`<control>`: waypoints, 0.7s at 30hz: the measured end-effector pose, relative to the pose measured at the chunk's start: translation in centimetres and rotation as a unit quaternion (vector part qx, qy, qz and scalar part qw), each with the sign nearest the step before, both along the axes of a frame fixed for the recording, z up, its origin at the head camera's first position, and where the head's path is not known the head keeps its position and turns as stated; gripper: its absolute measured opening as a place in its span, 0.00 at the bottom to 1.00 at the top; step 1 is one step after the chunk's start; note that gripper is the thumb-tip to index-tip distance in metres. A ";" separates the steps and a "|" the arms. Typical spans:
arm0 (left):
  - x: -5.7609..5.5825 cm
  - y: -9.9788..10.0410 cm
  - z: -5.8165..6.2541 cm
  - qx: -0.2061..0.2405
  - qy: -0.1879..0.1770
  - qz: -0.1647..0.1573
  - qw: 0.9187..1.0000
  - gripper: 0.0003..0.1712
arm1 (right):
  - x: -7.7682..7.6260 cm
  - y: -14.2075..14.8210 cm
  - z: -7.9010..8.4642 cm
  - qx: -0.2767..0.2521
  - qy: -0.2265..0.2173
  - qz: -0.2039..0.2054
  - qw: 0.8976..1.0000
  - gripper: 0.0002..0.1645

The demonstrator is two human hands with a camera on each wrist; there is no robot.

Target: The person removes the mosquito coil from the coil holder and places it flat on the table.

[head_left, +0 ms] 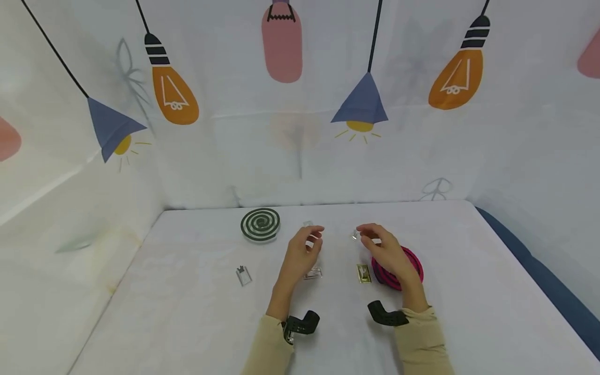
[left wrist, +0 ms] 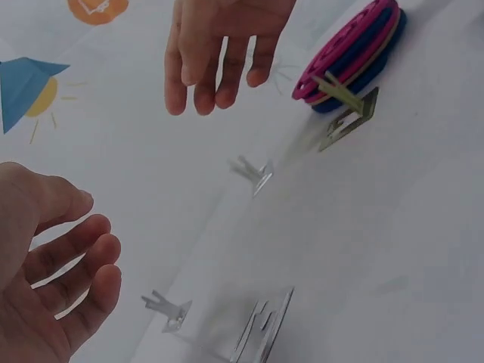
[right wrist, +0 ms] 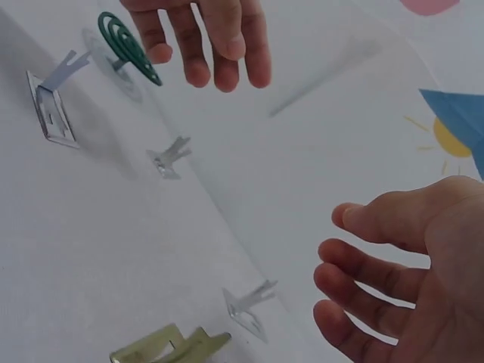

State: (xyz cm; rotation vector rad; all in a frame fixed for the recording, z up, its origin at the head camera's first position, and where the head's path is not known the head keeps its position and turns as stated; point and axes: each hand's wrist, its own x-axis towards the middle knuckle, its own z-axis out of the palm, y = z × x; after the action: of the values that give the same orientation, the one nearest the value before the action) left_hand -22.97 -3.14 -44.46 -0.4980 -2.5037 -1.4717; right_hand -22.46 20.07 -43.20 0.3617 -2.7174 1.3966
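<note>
Both bare hands hover over the white table with fingers loosely bent, holding nothing. My left hand (head_left: 300, 252) is near the middle, above a silver metal coil stand (head_left: 313, 273) and close to another silver stand (head_left: 308, 223) behind it. To its left lies a green mosquito coil (head_left: 260, 224); in the right wrist view this coil (right wrist: 128, 47) is raised on a support. My right hand (head_left: 389, 252) is beside a small silver stand (head_left: 354, 235). Its wrist overlaps a stack of coils (head_left: 412, 265), pink and blue in the left wrist view. A gold stand (head_left: 364, 273) lies just left of the stack.
One more silver stand (head_left: 244, 275) lies on the left part of the table (head_left: 187, 312). A white curtain (head_left: 234, 156) printed with lamps and bulbs hangs behind the table. Something dark blue (head_left: 539, 276) runs along the right edge. Black wrist cameras (head_left: 386, 314) sit on the sleeves.
</note>
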 end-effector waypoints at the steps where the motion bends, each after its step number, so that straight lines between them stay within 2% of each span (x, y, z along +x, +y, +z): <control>1: -0.1 -0.5 -0.1 -0.003 0.003 0.004 1.000 0.17 | 0.0 -0.3 -0.1 0.000 0.000 0.003 1.000 0.18; 8: -1.0 -3.5 -0.3 -0.011 0.008 0.040 0.999 0.16 | -0.6 -2.5 -0.1 -0.017 0.004 0.032 0.999 0.18; 14: -1.0 -5.6 0.0 -0.010 -0.005 0.068 0.998 0.16 | -1.2 -4.2 -0.2 -0.013 0.008 0.049 0.999 0.17; 21: -1.1 -7.6 -0.3 -0.003 -0.008 0.088 0.996 0.16 | -1.9 -5.9 -0.4 -0.014 0.013 0.068 0.998 0.18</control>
State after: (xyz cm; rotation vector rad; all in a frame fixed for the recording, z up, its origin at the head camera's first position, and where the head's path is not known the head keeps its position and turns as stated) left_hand -24.05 -10.74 -44.77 -0.2587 -2.4920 -1.4059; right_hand -24.32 14.15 -43.59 0.5675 -2.6963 1.4487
